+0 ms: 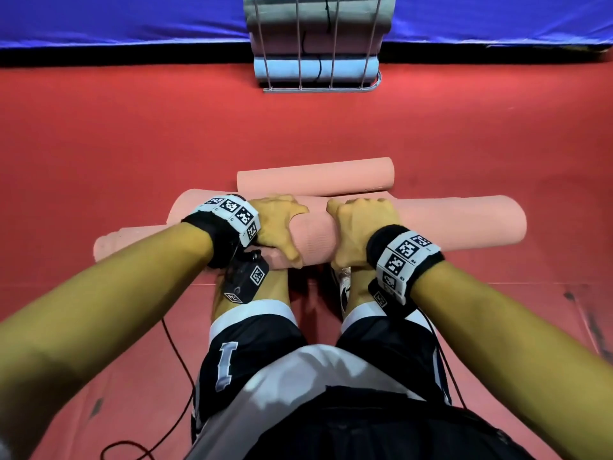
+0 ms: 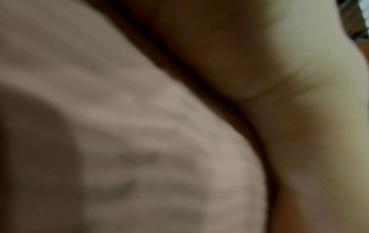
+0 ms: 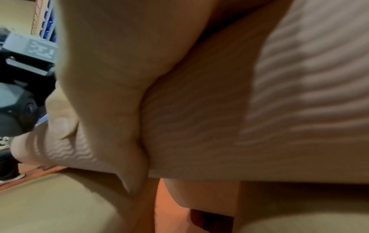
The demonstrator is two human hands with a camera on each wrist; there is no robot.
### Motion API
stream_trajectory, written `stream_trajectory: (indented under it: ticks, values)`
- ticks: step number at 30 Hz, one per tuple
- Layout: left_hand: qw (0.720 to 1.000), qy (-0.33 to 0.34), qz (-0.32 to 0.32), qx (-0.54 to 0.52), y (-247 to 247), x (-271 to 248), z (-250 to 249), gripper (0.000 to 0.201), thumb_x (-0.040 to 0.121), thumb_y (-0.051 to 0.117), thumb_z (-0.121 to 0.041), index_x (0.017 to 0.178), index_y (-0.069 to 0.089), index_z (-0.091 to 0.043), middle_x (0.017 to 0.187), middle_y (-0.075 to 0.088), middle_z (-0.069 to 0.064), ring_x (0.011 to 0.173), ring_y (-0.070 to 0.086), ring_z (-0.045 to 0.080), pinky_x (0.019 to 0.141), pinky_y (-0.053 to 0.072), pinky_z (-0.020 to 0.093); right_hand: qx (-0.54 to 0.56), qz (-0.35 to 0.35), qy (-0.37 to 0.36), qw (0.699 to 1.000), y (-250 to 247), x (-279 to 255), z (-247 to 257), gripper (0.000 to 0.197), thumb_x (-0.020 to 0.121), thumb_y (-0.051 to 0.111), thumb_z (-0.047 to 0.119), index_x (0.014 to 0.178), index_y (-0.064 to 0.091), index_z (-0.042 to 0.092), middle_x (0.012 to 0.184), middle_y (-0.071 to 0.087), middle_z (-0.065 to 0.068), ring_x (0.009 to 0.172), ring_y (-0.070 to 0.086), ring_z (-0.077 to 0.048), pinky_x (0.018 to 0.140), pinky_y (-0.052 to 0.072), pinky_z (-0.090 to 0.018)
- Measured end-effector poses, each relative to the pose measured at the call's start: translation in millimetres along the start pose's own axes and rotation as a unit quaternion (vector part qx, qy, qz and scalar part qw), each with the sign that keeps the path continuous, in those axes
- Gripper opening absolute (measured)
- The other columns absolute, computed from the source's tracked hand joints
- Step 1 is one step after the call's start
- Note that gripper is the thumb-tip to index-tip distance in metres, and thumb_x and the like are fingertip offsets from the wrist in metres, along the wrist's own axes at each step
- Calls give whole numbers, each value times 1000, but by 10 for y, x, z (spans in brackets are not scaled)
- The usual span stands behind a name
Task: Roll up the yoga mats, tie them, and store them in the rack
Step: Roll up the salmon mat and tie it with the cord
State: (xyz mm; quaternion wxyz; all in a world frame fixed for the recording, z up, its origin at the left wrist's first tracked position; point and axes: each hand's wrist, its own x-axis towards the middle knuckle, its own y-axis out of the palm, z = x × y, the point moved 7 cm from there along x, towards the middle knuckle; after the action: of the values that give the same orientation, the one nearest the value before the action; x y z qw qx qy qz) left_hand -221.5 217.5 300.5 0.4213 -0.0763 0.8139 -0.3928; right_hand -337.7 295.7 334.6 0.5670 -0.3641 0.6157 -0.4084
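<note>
Three tied mats sit in the rack (image 1: 318,89). Near it, both hands (image 1: 278,224) (image 1: 361,227) squeeze a pink roll (image 1: 447,224), maybe untied; another roll (image 1: 315,180) waits.

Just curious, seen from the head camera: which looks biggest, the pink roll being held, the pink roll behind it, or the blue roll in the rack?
1. Held pink roll, clearly largest.
2. Pink roll behind.
3. Blue roll; it sits farther away, so its true size is unsure.

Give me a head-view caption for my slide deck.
Both hands, left hand and right hand, grip a rolled pink mat.
</note>
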Motion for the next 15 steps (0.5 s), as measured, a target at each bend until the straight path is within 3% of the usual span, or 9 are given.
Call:
stream_trajectory:
  ticks: [4, 10, 13, 15]
  values:
    - [1000, 15, 22, -11, -32, 21, 17, 72, 30, 82, -68, 90, 65, -32, 82, 74, -8, 84, 72, 20, 82, 59, 42, 5, 16, 21, 1000, -11, -28, 17, 76, 55, 80, 47, 120, 48, 23, 81, 50, 3, 78, 53, -27, 75, 37, -35]
    - [999, 27, 34, -3, -64, 81, 33, 75, 30, 83, -68, 94, 71, -30, 75, 74, -10, 78, 73, 18, 81, 60, 39, 2, 19, 42, 999, -2, -21, 38, 75, 57, 83, 47, 120, 49, 22, 73, 43, 4, 75, 49, -25, 78, 35, -34]
    - [999, 33, 26, 16, -60, 35, 3, 59, 42, 85, -63, 90, 68, -34, 72, 72, -14, 76, 70, 13, 74, 55, 27, -14, 20, 7, 1000, 34, -19, 17, 86, 55, 85, 57, 122, 44, 22, 89, 57, 3, 86, 60, -27, 79, 36, -35]
    - [998, 50, 3, 29, -55, 12, -10, 52, 48, 87, -59, 89, 66, -34, 73, 70, -15, 77, 68, 13, 71, 50, 25, 5, 37, -13, 999, -6, -6, -119, 102, 47, 85, 70, 129, 43, 26, 103, 63, -1, 99, 64, -30, 81, 44, -35]
